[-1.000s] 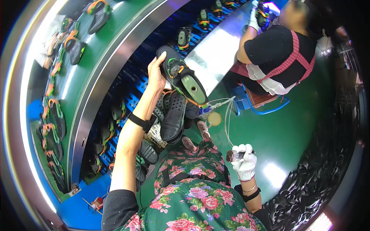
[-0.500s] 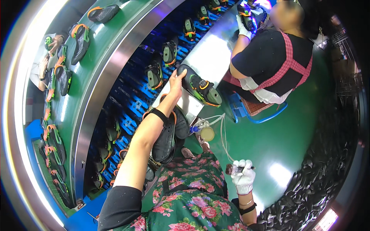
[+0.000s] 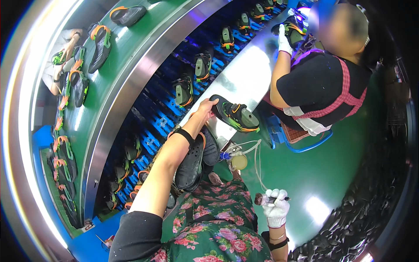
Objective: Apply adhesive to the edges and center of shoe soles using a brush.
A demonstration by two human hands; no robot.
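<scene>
My bare left hand [image 3: 204,109] grips one end of a black clog [image 3: 235,114] with green and orange trim, its fingers closed on the rim. The clog hangs tilted over the end of a shiny metal shelf [image 3: 248,65], its grey sole part facing right. Down at the lower right, my right hand [image 3: 276,210], in a white knit glove, is closed around a small brush [image 3: 259,199] with dark brown bristles. A thin clear tube [image 3: 260,166] runs up from near the brush. Below my left forearm sit black clogs [image 3: 190,165].
Clogs ride on a blue rack conveyor [image 3: 161,124] and a green belt [image 3: 131,41] at left. A co-worker [image 3: 323,87] sits at the upper right on a blue-framed chair [image 3: 305,146], holding a clog. A heap of dark pieces [image 3: 340,227] lies lower right.
The view has swung, shifting most things slightly right or down in the picture. My left hand still holds the clog and my right the brush. The co-worker's clog has turned.
</scene>
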